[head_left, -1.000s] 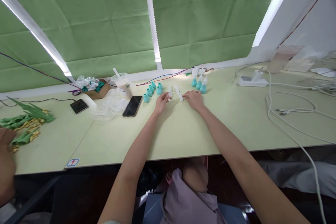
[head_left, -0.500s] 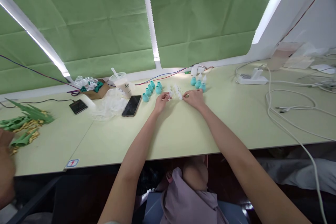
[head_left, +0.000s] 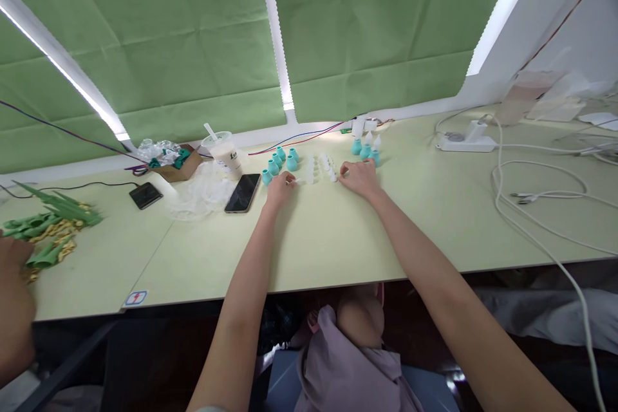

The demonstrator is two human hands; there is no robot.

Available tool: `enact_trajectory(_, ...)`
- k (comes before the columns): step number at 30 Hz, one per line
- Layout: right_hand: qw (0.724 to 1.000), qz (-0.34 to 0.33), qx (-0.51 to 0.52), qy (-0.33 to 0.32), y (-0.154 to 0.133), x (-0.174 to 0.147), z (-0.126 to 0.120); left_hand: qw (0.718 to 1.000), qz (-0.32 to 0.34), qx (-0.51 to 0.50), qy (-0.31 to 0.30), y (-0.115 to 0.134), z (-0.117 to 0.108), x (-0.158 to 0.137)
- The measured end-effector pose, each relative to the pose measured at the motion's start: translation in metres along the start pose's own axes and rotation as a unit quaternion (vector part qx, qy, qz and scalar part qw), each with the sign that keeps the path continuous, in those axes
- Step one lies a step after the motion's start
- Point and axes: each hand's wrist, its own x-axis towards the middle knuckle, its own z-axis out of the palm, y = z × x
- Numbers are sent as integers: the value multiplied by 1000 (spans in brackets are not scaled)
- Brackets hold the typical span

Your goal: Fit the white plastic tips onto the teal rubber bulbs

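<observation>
My left hand (head_left: 280, 190) is closed in a pinch on a small white piece (head_left: 295, 181) that pokes out at its fingertips. Just beyond it stands a cluster of small turquoise vase-shaped pieces (head_left: 273, 167). Between my hands lie two rows of small white parts, a left row (head_left: 310, 170) and a right row (head_left: 329, 167). My right hand (head_left: 360, 178) rests at the near end of the right row, fingers curled together; anything between them is too small to make out. Behind that hand are more turquoise vase-shaped pieces (head_left: 365, 150), some topped by white pointed tips (head_left: 377, 141).
Left of my arms are a phone (head_left: 243, 193), a crumpled clear bag (head_left: 205, 193), a drink cup (head_left: 226, 153) and a cardboard box (head_left: 181, 170). A person's hand (head_left: 14, 254) is by green parts (head_left: 48, 257). On the right lie a power strip (head_left: 466, 143) and white cables (head_left: 526, 198).
My left hand has moved left, away from the white rows, with a small white piece in its fingers. My right hand has shifted slightly right.
</observation>
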Motion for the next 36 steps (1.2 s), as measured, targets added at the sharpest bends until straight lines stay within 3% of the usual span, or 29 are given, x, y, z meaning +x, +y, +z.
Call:
enact_trajectory(8,999,-32,5,-26,5,-1,1,994,52,100,-15,5,-1,-3)
enact_trajectory(15,997,-50,43,-29,5,0,3,988,47,146,-22,10,-9,-6)
enact_trajectory(20,998,-30,45,-32,6,1,2,985,71,159,10,13,-10,-9)
enact_trajectory(24,988,17,151,-31,10,4,-1,984,88,145,47,19,-9,-11)
enact_trajectory(28,964,-13,265,-37,8,7,-6,986,103,119,62,24,-8,-12)
enact_trajectory(33,989,-78,124,-34,-7,2,-17,986,110,102,66,25,-7,-12)
enact_trajectory(36,990,-123,31,-63,-9,-2,-20,986,112,102,64,25,-6,-13)
